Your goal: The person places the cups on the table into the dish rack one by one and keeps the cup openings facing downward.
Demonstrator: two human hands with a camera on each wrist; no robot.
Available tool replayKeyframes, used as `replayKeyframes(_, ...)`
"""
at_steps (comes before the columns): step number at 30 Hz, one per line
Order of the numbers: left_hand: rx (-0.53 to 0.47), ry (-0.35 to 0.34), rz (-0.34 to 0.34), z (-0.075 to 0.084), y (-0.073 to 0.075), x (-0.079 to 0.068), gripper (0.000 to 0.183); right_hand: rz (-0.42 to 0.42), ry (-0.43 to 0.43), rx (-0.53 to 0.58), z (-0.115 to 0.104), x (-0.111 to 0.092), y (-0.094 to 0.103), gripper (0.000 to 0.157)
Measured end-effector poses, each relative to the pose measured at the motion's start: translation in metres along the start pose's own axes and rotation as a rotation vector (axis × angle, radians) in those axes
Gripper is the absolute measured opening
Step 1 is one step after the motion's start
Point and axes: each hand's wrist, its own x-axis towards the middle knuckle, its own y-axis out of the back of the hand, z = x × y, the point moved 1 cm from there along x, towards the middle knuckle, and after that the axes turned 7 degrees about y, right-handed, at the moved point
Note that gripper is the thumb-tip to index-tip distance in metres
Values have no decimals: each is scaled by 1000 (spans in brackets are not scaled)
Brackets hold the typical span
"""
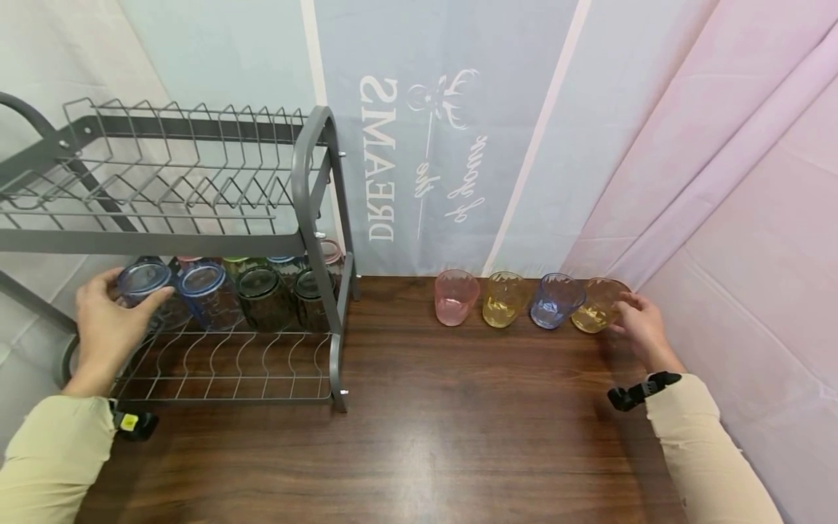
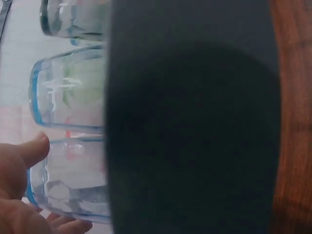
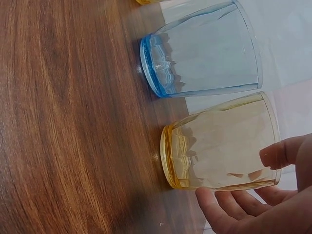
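My left hand (image 1: 108, 316) is at the left end of the rack's lower tier. Its thumb and fingers hold an upturned pale-blue glass (image 2: 73, 180) from both sides. Beside that one stands another upturned blue glass (image 1: 206, 291), followed by dark glasses (image 1: 260, 291) to the right. At the far right of the table, my right hand (image 1: 643, 327) grips a yellow glass (image 3: 219, 146) near its rim, thumb on one side and fingers on the other. This glass stands upright. Next to it is an upright blue glass (image 3: 204, 56).
The grey two-tier dish rack (image 1: 321, 182) covers the left side, its wire upper tier above the glasses. More coloured glasses stand behind the front row. Farther left in the table row are another yellow glass (image 1: 503, 302) and a pink glass (image 1: 455, 300). A printed curtain (image 1: 511, 44) hangs behind.
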Motion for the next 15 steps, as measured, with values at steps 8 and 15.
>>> replayKeyframes(8, 3, -72, 65, -1, -6, -2, 69, 4, 9, 13, 1, 2, 1, 58)
replayKeyframes(15, 27, -71, 66, -1, -5, -4, 68, -2, 10, -1, 0, 1, 1, 58)
